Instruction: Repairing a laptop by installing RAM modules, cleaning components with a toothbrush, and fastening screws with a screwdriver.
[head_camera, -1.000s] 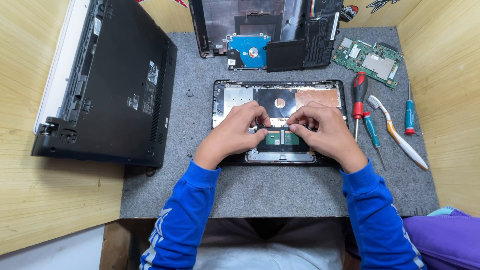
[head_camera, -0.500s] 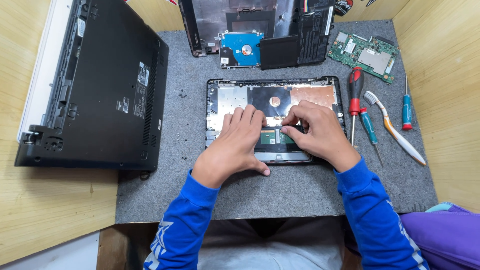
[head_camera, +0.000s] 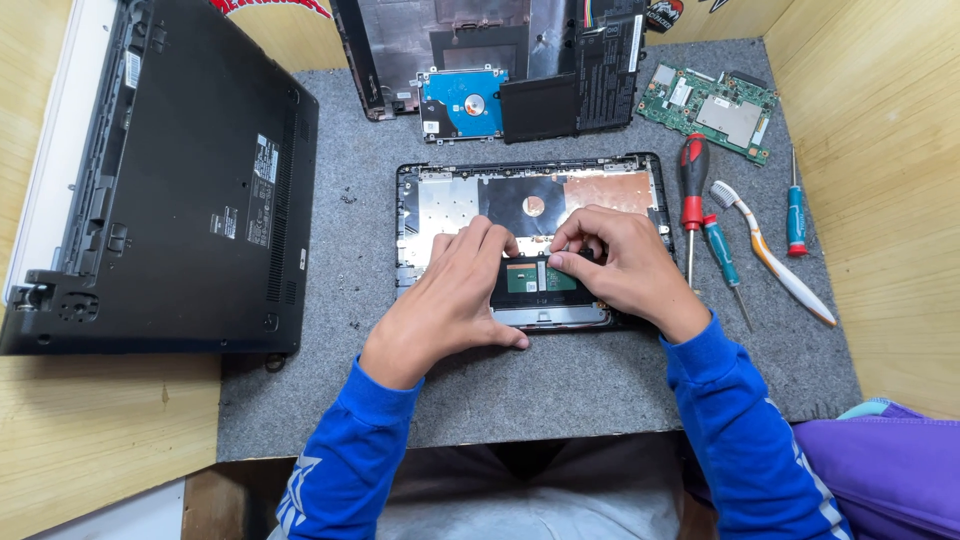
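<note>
An opened laptop shell (head_camera: 440, 195) lies on the grey mat, its inside facing up, with a small green touchpad board (head_camera: 522, 277) near its front edge. My left hand (head_camera: 450, 300) rests flat on the shell's front left part, fingers spread and touching the frame beside the board. My right hand (head_camera: 615, 262) is curled over the board's right end, thumb and forefinger pinched on a small dark part there; what they pinch is too small to tell. Both arms wear blue sleeves.
A closed black laptop (head_camera: 180, 180) lies upside down at the left. At the back lie a cover panel (head_camera: 400, 40), a blue hard drive (head_camera: 460, 102), a black battery (head_camera: 575, 85) and a green circuit board (head_camera: 712, 112). Screwdrivers (head_camera: 692, 190) and a toothbrush (head_camera: 770, 255) lie right.
My left hand slid from pinching at the board to lying flat on the shell's front left. My right hand stayed at the board's right end. The camera moved closer.
</note>
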